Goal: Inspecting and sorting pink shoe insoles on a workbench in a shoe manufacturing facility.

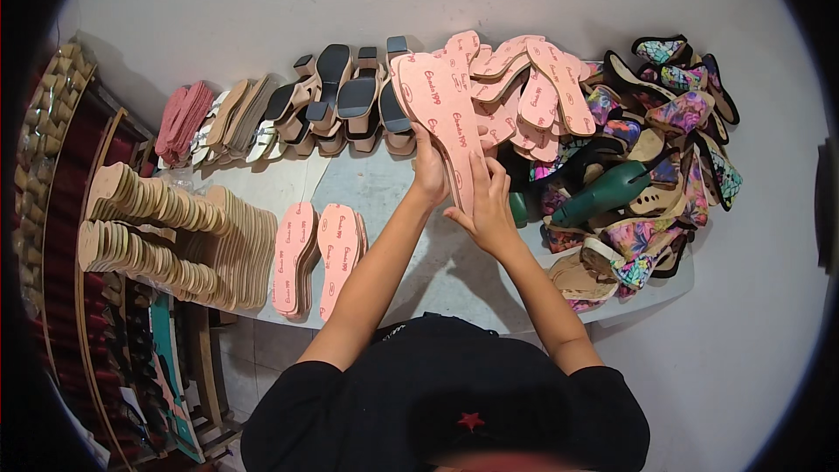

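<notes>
Over the middle of the table I hold up a stack of pink printed insoles (447, 114), tilted with its wide toe end away from me. My left hand (428, 170) is closed around the stack's left edge. My right hand (489, 201) grips the narrow heel end from the right, thumb along the near end. Just beyond and to the right lies a loose heap of similar pink insoles (539, 98). Two neat stacks, a left pink insole stack (294, 258) and a right one (339, 249), rest left of my forearm, which partly covers the right one.
Rows of tan sole pieces (236, 240) stand at the left. Dark-soled block-heel shoes (335, 74) line the wall, beside red-pink pieces (183, 118). Right of me are heaped floral sandals (647, 232) and a green tool (603, 194). A shelf (83, 323) stands far left.
</notes>
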The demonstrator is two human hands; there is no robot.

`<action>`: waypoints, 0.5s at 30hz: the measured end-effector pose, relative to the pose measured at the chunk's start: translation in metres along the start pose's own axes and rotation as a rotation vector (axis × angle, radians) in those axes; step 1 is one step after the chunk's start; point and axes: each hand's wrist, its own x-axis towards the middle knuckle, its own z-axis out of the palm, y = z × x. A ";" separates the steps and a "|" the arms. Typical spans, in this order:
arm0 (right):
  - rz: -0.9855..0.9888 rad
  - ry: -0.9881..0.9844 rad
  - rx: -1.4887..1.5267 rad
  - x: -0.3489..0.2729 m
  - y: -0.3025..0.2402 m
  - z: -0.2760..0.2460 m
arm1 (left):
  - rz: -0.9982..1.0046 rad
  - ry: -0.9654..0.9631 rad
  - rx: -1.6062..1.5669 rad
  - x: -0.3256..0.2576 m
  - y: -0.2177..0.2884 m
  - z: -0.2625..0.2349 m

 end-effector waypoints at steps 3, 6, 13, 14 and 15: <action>0.013 0.019 0.026 -0.002 -0.011 0.000 | 0.000 0.017 -0.001 -0.004 -0.008 -0.011; -0.026 -0.068 -0.082 0.011 -0.003 -0.020 | -0.132 -0.035 -0.163 -0.006 -0.013 -0.028; 0.346 0.268 -0.542 0.104 0.100 -0.100 | -0.149 0.223 0.153 -0.024 -0.005 -0.020; 0.341 0.265 -0.540 0.112 0.111 -0.103 | -0.182 0.209 0.134 -0.026 -0.006 -0.023; 0.467 0.092 -0.648 0.118 0.121 -0.103 | -0.217 0.193 0.113 -0.028 -0.006 -0.025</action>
